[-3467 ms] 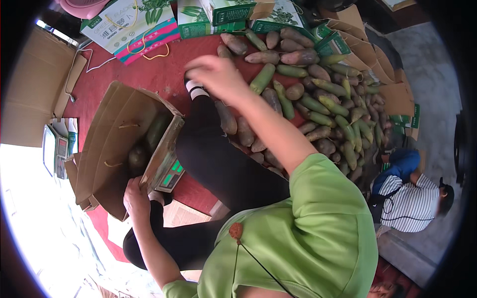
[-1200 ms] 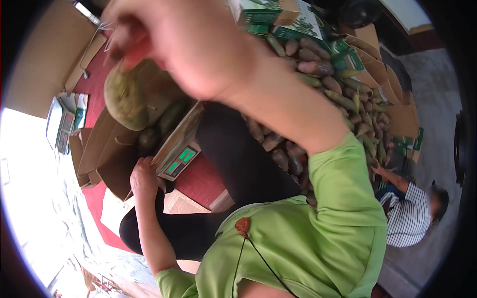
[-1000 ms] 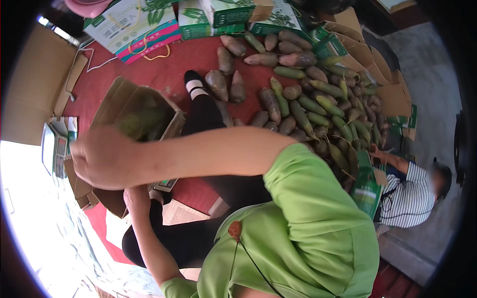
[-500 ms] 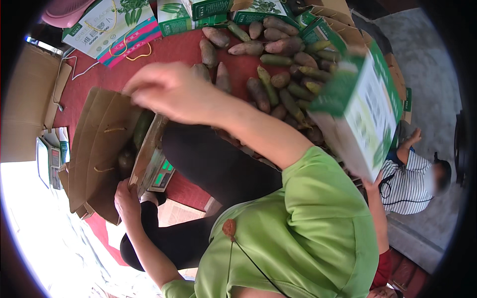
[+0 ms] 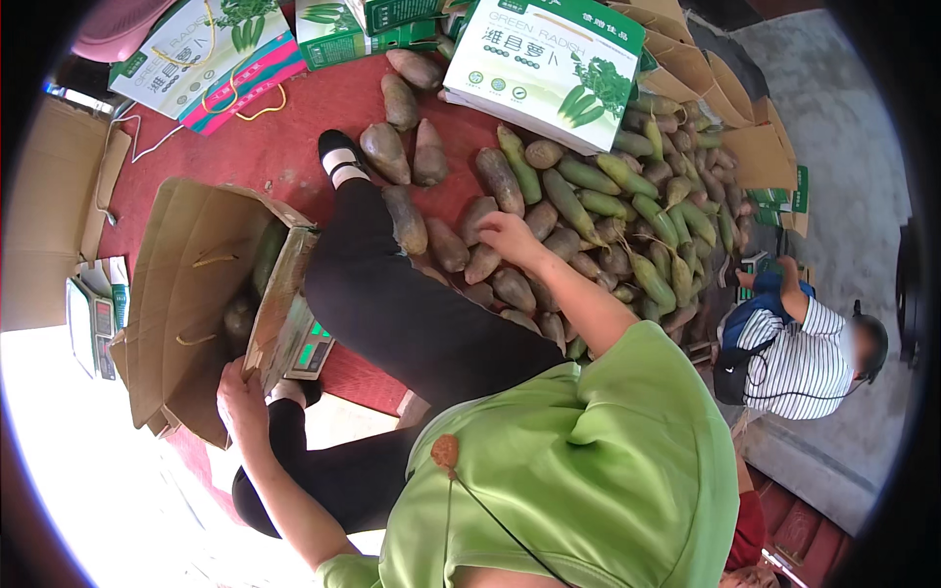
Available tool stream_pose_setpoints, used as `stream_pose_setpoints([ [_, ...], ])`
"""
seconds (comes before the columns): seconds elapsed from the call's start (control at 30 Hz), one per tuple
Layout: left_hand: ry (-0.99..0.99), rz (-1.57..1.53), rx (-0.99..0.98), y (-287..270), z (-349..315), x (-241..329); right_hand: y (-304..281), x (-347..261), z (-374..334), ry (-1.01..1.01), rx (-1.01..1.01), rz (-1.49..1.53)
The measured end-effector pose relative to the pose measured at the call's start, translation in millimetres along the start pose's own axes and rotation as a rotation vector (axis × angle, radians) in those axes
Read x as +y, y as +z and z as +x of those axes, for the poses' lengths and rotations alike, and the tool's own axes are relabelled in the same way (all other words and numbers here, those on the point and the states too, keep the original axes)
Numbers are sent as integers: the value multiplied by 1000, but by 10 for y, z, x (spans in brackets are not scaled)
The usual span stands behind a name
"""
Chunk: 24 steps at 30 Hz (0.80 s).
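Observation:
At the left, my left hand [image 5: 242, 397] is closed on the near edge of an open cardboard box [image 5: 167, 294] with rope handles. Several radishes [image 5: 265, 257] lie inside it. The box rests on or against a scale [image 5: 312, 348] with a green lit display; the contact is partly hidden. My right hand [image 5: 512, 238] reaches over a pile of green radishes [image 5: 569, 206], its fingers slightly bent and apart. Its fingertips touch or hover just over a brownish radish [image 5: 477, 218] at the pile's left side; a firm hold does not show.
A white and green carton [image 5: 544, 73] lies flat at the far edge of the pile. Printed gift bags [image 5: 211, 59] stand at the far left. My black-clad leg [image 5: 392, 284] stretches between box and pile. A person in a striped shirt [image 5: 799, 358] is at the right.
My right hand has gone from above the cardboard box to the radish pile. The white and green carton, carried at the right, now lies beyond the pile. My left hand stays on the box.

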<state>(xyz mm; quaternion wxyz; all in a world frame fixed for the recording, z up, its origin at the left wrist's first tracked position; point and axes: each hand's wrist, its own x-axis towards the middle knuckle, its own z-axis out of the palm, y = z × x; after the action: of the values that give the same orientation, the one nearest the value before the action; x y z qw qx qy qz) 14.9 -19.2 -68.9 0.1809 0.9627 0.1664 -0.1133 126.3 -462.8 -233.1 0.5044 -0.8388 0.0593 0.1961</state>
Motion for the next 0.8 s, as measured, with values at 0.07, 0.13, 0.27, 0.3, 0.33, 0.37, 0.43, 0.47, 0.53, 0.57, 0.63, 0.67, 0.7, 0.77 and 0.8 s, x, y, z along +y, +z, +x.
stream_pose_setpoints([
  [0.07,-52,-34,-8,4,5,-12,-159,467,-40,134,52,-74],
  [0.13,-55,-24,-9,22,-3,-72,-353,754,-78,300,196,-90],
  [0.27,-38,-42,1,58,39,-58,-979,1537,-256,487,506,-401],
  [0.3,-40,-35,-7,58,28,-72,-1055,1444,-354,590,585,-401],
  [0.33,-39,-56,2,58,19,-90,-1153,1565,-397,673,610,-387],
  [0.37,-35,-81,11,52,14,-97,-1251,1620,-474,698,617,-406],
  [0.43,-29,-80,10,57,20,-107,-1424,1762,-605,733,625,-425],
  [0.47,-27,-80,19,63,26,-122,-1485,1810,-658,744,610,-469],
  [0.53,-31,-53,13,81,43,-142,-1541,1911,-733,761,592,-512],
  [0.57,-22,-37,14,77,40,-145,-1548,1948,-772,767,591,-568],
  [0.63,-14,-16,11,70,36,-132,-1542,2023,-783,776,584,-623],
  [0.67,-11,-23,18,75,41,-125,-1589,2172,-777,724,544,-588],
  [0.7,-9,-27,26,73,51,-111,-1621,2322,-772,671,501,-551],
  [0.77,3,-43,22,88,68,-112,-1598,2471,-743,721,531,-457],
  [0.8,11,-58,23,89,78,-118,-1575,2485,-713,766,558,-361],
])
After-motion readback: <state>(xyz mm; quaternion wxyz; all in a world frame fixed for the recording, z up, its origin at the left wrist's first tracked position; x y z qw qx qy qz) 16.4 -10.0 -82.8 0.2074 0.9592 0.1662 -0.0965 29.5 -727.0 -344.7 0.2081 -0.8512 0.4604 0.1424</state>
